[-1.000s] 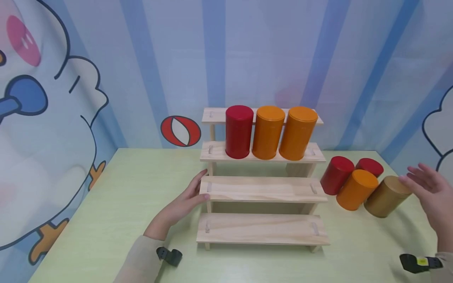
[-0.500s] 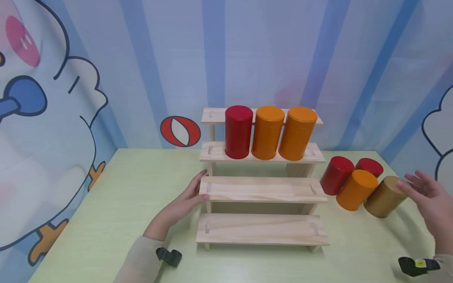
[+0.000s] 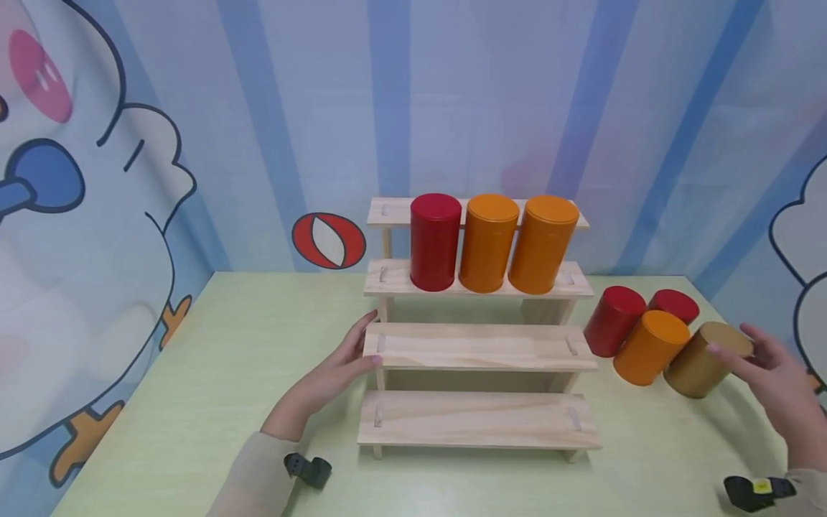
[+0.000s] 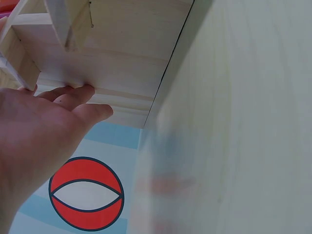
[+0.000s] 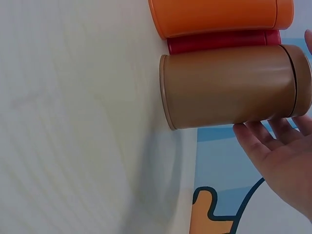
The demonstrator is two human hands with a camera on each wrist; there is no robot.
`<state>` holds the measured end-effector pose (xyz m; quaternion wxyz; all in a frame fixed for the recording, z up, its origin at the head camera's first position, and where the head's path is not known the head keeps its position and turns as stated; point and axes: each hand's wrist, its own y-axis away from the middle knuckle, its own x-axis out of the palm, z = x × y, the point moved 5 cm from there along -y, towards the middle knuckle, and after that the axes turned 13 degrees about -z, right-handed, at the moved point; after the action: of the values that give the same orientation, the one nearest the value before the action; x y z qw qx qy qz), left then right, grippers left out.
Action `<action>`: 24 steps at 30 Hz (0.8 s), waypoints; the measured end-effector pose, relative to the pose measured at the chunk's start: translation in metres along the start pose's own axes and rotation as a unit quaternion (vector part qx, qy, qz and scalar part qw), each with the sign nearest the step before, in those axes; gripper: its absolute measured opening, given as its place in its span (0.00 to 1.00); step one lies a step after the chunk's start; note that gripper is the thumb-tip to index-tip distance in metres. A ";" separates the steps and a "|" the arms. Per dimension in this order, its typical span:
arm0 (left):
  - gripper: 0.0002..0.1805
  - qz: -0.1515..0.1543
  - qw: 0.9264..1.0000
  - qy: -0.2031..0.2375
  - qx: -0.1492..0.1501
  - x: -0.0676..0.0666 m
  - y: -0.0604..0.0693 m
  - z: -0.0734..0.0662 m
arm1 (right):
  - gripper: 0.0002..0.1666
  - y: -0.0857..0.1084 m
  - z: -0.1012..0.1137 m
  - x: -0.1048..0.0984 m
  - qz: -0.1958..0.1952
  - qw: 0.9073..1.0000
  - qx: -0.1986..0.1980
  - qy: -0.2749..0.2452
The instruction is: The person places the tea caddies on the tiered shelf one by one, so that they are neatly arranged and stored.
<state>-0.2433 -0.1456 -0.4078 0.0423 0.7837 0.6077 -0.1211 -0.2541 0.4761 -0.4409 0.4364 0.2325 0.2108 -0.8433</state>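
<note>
In the head view, my left hand (image 3: 331, 373) holds the left end of a stepped wooden display rack (image 3: 481, 346), thumb at the front of a shelf and fingers behind it. The left wrist view shows those fingers (image 4: 80, 100) near straight among the boards. At the right, my right hand (image 3: 778, 391) is around the upper part of a gold-brown canister (image 3: 698, 362), thumb at the near side. Its fingers (image 5: 258, 141) are spread along the canister's side in the right wrist view; whether they press on it I cannot tell.
On an upper shelf stand a red canister (image 3: 436, 244) and two orange ones (image 3: 489, 248). Beside the gold-brown canister are an orange canister (image 3: 649, 352) and two red ones (image 3: 614, 323). A printed curtain (image 3: 478, 93) hangs behind the pale table (image 3: 284, 301).
My right hand has moved left and slightly down, from beside the gold-brown canister to around its upper part. The left hand and the rack have stayed put.
</note>
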 end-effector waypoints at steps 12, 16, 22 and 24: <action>0.42 0.003 1.000 0.006 -0.001 0.000 0.001 -0.001 | 0.53 0.038 0.050 -0.002 0.037 0.999 -0.009 -0.005; 0.42 0.002 1.000 0.004 -0.002 0.000 0.001 -0.001 | 0.53 0.039 0.048 -0.001 0.039 0.999 -0.002 0.001; 0.42 0.002 1.000 0.002 0.001 -0.001 0.001 -0.001 | 0.54 0.017 0.017 0.004 0.027 1.000 0.000 0.012; 0.42 0.002 1.000 0.001 0.002 -0.001 0.001 -0.001 | 0.54 0.014 0.012 0.005 0.025 1.000 -0.002 0.017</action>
<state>-0.2420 -0.1462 -0.4065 0.0407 0.7850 0.6061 -0.1213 -0.2477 0.4588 -0.4367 0.4538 0.2508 0.2137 -0.8280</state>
